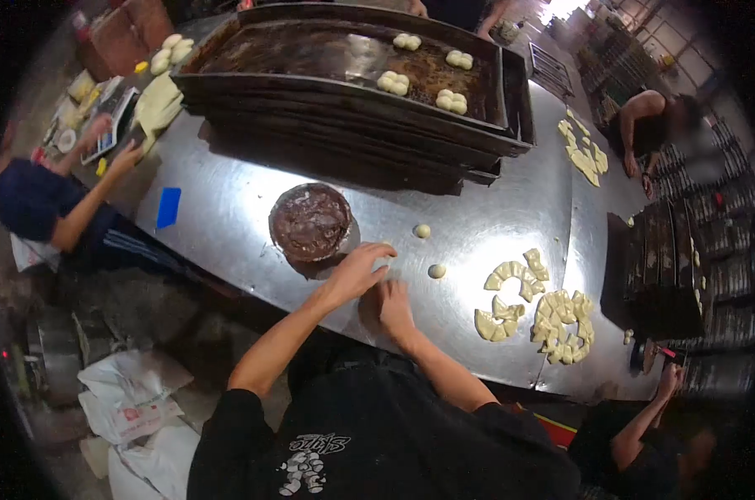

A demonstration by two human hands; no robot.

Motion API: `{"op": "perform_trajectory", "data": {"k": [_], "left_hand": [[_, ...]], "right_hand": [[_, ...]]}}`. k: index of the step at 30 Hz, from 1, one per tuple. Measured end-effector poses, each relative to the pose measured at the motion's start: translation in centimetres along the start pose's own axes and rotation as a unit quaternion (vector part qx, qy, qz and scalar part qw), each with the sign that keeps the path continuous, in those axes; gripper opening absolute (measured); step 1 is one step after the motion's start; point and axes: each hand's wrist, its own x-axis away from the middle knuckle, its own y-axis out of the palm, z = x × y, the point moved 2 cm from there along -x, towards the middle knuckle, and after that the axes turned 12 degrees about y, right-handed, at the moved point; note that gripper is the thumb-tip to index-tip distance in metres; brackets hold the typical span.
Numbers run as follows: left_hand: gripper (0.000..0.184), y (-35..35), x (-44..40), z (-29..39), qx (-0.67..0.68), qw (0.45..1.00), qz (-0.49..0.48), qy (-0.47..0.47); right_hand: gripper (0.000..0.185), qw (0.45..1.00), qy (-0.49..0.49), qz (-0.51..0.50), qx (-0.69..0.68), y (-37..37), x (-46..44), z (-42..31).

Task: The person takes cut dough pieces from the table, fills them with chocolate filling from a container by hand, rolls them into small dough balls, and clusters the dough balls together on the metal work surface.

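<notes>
My left hand (pixel 357 273) is just right of a round container of dark brown paste (pixel 311 223), its fingers curled and pinched near a small pale bit. Whatever lies between those fingers is too small to name. Close beside it, my right hand (pixel 396 307) rests low over the metal table (pixel 227 250), fingers bent down; anything under them is hidden. Two small dough balls, one (pixel 422 231) farther off and one (pixel 437 272) nearer, lie to the right of my hands. Several flattened dough pieces (pixel 563 321) are spread farther right.
Stacked dark trays (pixel 311 100) stand at the back, the top one holding several dough clusters (pixel 451 102). A blue scraper (pixel 168 207) lies at left. People work at the left (pixel 52 200), right (pixel 644 125) and lower right. White sacks (pixel 136 400) sit on the floor.
</notes>
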Motion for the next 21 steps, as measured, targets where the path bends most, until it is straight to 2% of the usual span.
{"op": "perform_trajectory", "data": {"k": [1, 3, 6, 8, 10, 12, 13, 14, 15, 16, 18, 19, 21], "left_hand": [[0.031, 0.6, -0.4, -0.5, -0.028, 0.999, -0.026, 0.026], [0.032, 1.6, -0.9, -1.8, -0.083, 0.992, -0.071, 0.062], [0.032, 4.2, -0.9, -5.5, -0.149, 0.983, -0.061, 0.085], [0.033, 4.6, -1.4, -5.1, -0.126, 0.988, -0.054, 0.067], [0.033, 3.9, -1.9, -4.9, -0.094, 0.995, -0.018, -0.011], [0.033, 3.7, -1.3, -4.8, -0.108, 0.994, 0.006, -0.011], [0.033, 4.0, -0.7, -5.1, 0.050, 0.992, 0.073, -0.095], [0.034, 4.7, 0.0, -5.4, 0.206, 0.952, 0.137, -0.180], [0.037, 4.2, 0.2, -3.5, 0.308, 0.915, 0.163, -0.205], [0.037, 4.2, 0.4, -2.7, 0.307, 0.914, 0.163, -0.208], [0.038, 4.7, 0.8, -1.7, 0.523, 0.777, 0.186, -0.298], [0.038, 5.0, 0.9, -1.3, 0.547, 0.758, 0.199, -0.294], [0.037, 5.4, 0.8, -0.6, 0.550, 0.758, 0.213, -0.279]], "right_hand": [[0.032, 0.997, -0.069, 0.039, 0.015, -2.1, 0.8, -1.1], [0.029, 0.998, -0.048, 0.029, -0.005, -2.7, 0.8, 1.9], [0.021, 1.000, 0.011, -0.003, -0.024, -3.8, -1.1, 3.5], [0.020, 0.992, 0.079, 0.091, -0.041, -2.9, -2.6, 2.4], [0.026, 0.992, 0.085, 0.082, -0.042, -3.8, -0.3, 1.1], [0.034, 0.990, 0.079, 0.053, -0.102, -6.5, 1.6, 0.6], [0.041, 0.987, 0.080, 0.066, -0.121, -7.2, 2.0, 2.0], [0.041, 0.987, 0.086, 0.062, -0.120, -7.8, 2.5, 3.6], [0.039, 0.971, 0.163, 0.030, -0.174, -8.7, 2.5, 5.2], [0.037, 0.945, 0.235, 0.001, -0.228, -9.4, 1.9, 6.7], [0.032, 0.953, 0.228, 0.034, -0.194, -10.9, -0.1, 9.1], [0.026, 0.974, 0.198, 0.025, -0.105, -11.4, -1.1, 9.9], [0.029, 0.984, 0.155, 0.043, -0.076, -12.2, -2.8, 9.2]]}}
